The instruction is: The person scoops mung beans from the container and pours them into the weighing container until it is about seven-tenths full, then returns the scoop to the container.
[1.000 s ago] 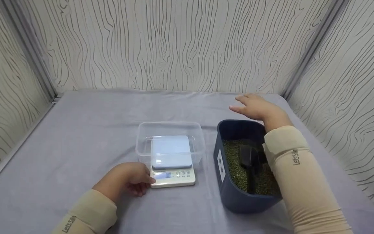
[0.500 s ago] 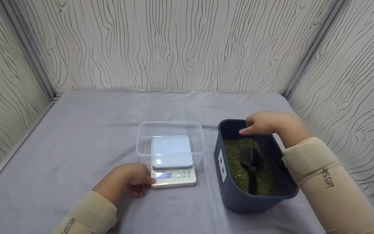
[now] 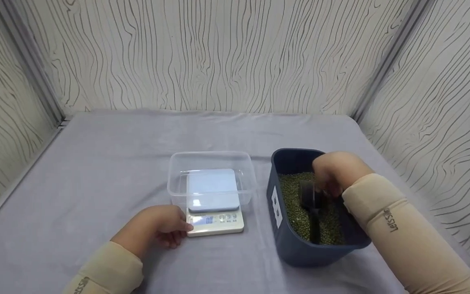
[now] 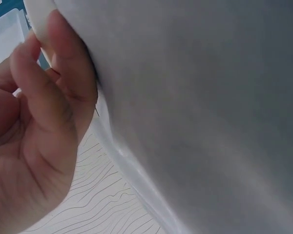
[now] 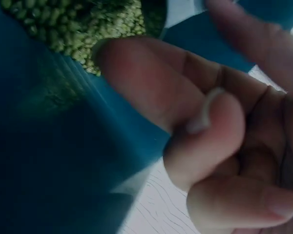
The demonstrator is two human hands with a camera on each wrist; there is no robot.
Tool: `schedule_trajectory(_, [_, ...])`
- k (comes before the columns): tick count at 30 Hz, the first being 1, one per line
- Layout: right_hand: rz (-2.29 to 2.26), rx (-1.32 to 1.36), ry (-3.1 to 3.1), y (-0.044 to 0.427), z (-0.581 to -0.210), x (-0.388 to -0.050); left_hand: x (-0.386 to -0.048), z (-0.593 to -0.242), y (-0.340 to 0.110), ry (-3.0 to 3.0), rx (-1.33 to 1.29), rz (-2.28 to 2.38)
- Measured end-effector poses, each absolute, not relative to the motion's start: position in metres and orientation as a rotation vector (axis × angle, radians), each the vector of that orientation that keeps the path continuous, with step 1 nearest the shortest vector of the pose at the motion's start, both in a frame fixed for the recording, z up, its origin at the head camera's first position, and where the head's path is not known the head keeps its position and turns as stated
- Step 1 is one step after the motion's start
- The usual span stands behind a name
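Note:
In the head view my left hand [image 3: 165, 220] holds the front left corner of a white kitchen scale [image 3: 235, 226], thumb on top beside the lit display. A clear plastic tub [image 3: 171, 173] stands over the scale's platform, which shows through it. To the right, my right hand [image 3: 337, 171] reaches inside a dark blue bin [image 3: 312, 257] of green mung beans [image 3: 294, 208]. A black scoop [image 3: 315, 228] lies on the beans, its handle toward me. In the right wrist view the thumb is spread away from loosely bent fingers [image 5: 136, 73], with nothing visibly held.
A grey cloth [image 3: 108, 155] covers the table. Wood-patterned panels [image 3: 202, 57] close off the back and both sides. A white label [image 3: 276, 208] sits on the bin's left wall.
My right hand moved from above the bin's far rim down into it, coming close to the scoop. The left hand stays at the scale's corner. The head view shifted slightly.

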State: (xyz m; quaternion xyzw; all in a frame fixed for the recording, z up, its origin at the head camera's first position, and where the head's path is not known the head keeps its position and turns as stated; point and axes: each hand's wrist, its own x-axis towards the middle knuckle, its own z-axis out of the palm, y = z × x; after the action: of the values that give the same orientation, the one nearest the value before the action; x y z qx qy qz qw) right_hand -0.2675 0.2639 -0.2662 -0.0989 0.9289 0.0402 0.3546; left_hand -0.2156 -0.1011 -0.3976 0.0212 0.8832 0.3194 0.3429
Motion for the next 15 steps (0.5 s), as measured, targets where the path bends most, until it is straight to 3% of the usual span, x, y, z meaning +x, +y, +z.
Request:
schedule_trajectory(6, [0.015,-0.209,2.368,0.261,-0.274,-0.274,-0.214,-0.397,-0.102,2.299,0.080,0.820])
schedule_trajectory(15, [-0.106,-0.403,2.457,0.253,-0.290,-0.279,-0.213,-0.395,-0.102,2.304,0.094,0.828])
